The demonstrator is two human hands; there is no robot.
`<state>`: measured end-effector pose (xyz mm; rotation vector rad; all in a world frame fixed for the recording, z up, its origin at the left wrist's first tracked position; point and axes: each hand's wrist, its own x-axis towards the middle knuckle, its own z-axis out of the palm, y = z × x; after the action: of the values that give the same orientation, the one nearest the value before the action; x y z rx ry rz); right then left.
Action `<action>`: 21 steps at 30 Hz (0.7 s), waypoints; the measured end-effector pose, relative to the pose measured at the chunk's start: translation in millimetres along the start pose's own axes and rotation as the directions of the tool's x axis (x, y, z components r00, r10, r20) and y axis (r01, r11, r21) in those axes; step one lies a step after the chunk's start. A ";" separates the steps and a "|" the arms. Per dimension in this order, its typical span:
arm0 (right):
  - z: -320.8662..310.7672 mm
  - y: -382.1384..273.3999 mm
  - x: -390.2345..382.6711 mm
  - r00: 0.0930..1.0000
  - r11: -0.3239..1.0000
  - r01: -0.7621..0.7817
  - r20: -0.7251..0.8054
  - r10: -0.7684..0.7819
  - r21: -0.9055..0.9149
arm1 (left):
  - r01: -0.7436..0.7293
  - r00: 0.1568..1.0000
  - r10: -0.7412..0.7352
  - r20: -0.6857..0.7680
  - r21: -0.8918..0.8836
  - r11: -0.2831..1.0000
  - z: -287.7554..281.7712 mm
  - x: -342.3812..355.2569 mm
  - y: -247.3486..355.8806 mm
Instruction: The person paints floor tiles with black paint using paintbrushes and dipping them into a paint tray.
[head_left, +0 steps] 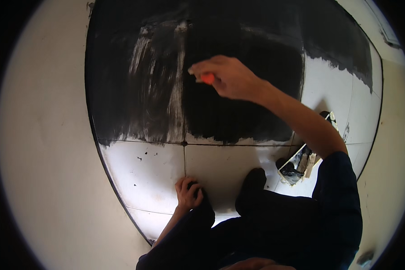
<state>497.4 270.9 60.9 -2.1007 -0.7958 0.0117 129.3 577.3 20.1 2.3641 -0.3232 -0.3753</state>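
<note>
My right hand [229, 76] is closed around a tool with an orange-red handle [208, 78], above the black-coated part of the tiled floor [243, 108]. The tool's working end is hidden, so I cannot tell its kind. Pale streaks [140, 49] run through the dark coating to the left of this hand. My left hand [187, 193] rests over my bent left knee, its fingers curved and a little apart, with no tool in it.
Beneath my right forearm stands a white-rimmed tray [281, 171] smeared black, with light-coloured pieces in it. White tiles [144, 173] with dark specks lie nearest me. Pale walls [40, 135] rise on both sides. My dark shoe [255, 177] is on the tiles.
</note>
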 end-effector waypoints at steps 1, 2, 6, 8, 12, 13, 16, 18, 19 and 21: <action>-3.2 -13.1 -12.1 0.999 0.999 -0.034 -0.034 0.034 -0.009 | 0.004 1.000 -0.004 0.003 0.000 1.000 -2.4 -1.0 1.7; -11.6 -18.6 -22.8 0.996 0.998 -0.066 -0.066 0.064 -0.017 | 0.010 1.000 -0.010 0.003 0.000 1.000 -3.4 -1.5 4.5; -78.4 31.3 -49.9 0.954 0.929 -0.155 -0.296 0.052 -0.337 | 0.000 1.000 0.001 0.013 -0.017 1.000 -4.6 4.7 5.7; -86.1 65.8 -56.8 0.944 0.971 -0.138 -0.322 0.068 -0.197 | -0.023 1.000 0.023 0.002 -0.009 1.000 -3.6 6.9 4.2; -62.7 27.0 -83.5 0.976 0.966 -0.163 -0.176 0.129 -0.199 | -0.017 1.000 0.017 -0.014 0.008 1.000 -3.5 -1.5 -2.1; -65.7 12.5 -91.0 0.973 0.972 -0.213 -0.114 0.202 -0.097 | -0.017 1.000 0.017 -0.004 0.011 1.000 -3.8 -1.7 1.1; -84.1 13.3 -77.9 0.984 0.989 -0.140 -0.119 0.135 -0.037 | -0.009 1.000 0.010 -0.009 0.016 1.000 -2.5 2.4 5.0; -98.8 36.7 -55.7 0.979 0.964 -0.050 -0.202 -0.005 -0.263 | -0.007 1.000 0.007 -0.012 0.012 1.000 -1.5 1.8 7.4; -98.7 59.1 -54.7 0.965 0.970 -0.170 -0.231 0.128 -0.173 | -0.018 1.000 0.019 -0.021 0.006 1.000 1.0 4.4 8.6; -77.2 63.4 -66.2 0.978 0.969 -0.122 -0.193 0.080 -0.213 | -0.031 0.999 0.032 -0.032 0.016 0.999 -1.8 3.6 6.0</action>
<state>500.6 152.2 45.0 -2.3139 -0.6005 -0.2235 132.5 572.8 24.8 2.3747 -0.3487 -0.3205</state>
